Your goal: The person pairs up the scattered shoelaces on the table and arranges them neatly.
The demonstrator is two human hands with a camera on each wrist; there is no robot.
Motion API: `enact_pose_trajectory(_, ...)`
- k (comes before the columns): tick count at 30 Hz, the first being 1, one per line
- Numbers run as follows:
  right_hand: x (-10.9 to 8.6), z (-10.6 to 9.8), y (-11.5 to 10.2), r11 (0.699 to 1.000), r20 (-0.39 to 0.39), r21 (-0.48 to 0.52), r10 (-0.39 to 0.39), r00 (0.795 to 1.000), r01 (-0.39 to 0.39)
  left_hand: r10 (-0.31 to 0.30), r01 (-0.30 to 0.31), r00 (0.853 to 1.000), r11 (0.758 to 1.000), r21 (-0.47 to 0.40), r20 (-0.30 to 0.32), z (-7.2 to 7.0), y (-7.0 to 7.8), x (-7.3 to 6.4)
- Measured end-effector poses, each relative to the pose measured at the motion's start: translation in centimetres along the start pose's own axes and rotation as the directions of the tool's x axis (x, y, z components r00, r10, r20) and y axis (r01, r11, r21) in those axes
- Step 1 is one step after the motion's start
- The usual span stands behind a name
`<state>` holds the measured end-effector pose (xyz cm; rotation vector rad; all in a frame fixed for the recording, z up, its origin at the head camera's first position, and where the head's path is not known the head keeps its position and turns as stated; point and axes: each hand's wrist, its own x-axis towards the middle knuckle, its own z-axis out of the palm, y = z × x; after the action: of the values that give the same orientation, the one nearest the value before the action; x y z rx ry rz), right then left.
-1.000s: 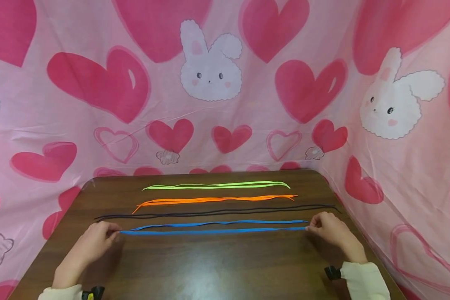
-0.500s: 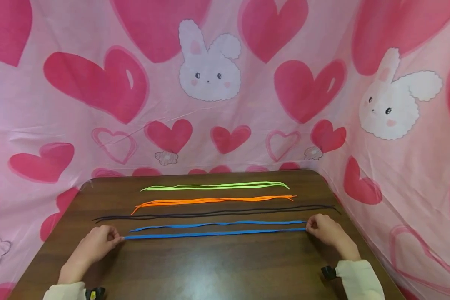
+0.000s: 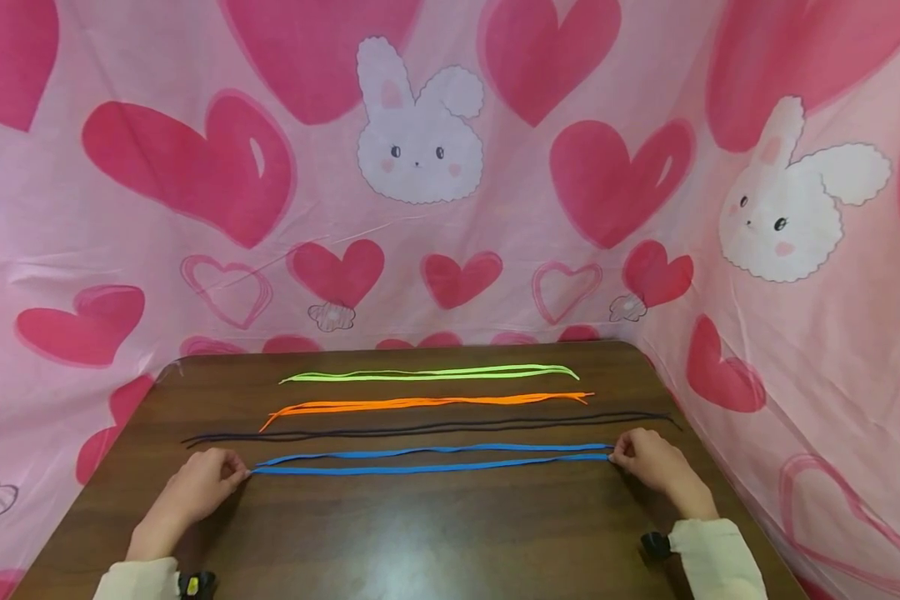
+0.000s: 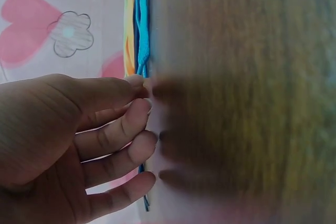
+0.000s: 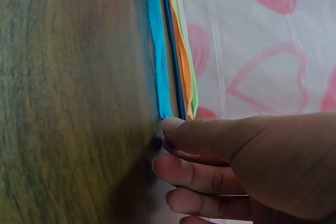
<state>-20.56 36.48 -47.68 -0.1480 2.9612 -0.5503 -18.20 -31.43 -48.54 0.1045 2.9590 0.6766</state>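
Note:
Two flat blue shoelaces lie side by side across the table in the head view. The nearer blue shoelace (image 3: 420,470) has its left end pinched between thumb and finger of my left hand (image 3: 198,487). At its other end, my right hand (image 3: 656,467) pinches the tip, as the right wrist view also shows of this blue lace (image 5: 159,61). Just behind it runs the second blue shoelace (image 3: 435,450), its left end close to the held one. The remaining fingers of both hands are loosely bent near the tabletop.
Farther back on the brown wooden table (image 3: 420,550) lie a black pair of laces (image 3: 420,429), an orange pair (image 3: 420,402) and a bright green pair (image 3: 435,374), roughly parallel. A pink cloth (image 3: 510,208) with hearts and rabbits hangs behind and at the sides.
My left hand has shifted slightly right and toward me with its end of the near blue lace, which now bows a little. My right hand has hardly moved.

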Motion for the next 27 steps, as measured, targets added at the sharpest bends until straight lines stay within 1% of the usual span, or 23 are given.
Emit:
enact_pose_trajectory(7, 0.15, 0.07, 0.33, 1.0, 0.002, 0.02, 0.007, 1.0, -0.007, -0.009, 0.009, 1.0, 1.0, -0.008, 0.001, 0.17, 0.26, 0.35)
enact_pose_trajectory(17, 0.38, 0.2, 0.73, 0.998, 0.003, 0.056, -0.009, 1.0, 0.009, -0.024, 0.024, 1.0, 1.0, -0.012, -0.003, 0.21, 0.01, 0.16)
enact_pose_trajectory(22, 0.64, 0.18, 0.97, 0.998, 0.0, 0.063, -0.032, 0.999, 0.032, -0.005, 0.004, 1.0, 0.999, -0.033, -0.026, 0.35, -0.06, -0.08)
enact_pose_trajectory(25, 0.7, 0.23, 0.98, 0.997, 0.005, 0.066, -0.034, 0.999, 0.033, 0.006, -0.008, 0.999, 0.999, -0.042, -0.041, 0.42, -0.06, -0.27)
enact_pose_trajectory(27, 0.72, 0.3, 0.96, 0.997, 0.008, 0.068, -0.029, 1.0, 0.028, 0.004, -0.006, 0.999, 0.999, -0.043, -0.047, 0.45, -0.1, -0.36)
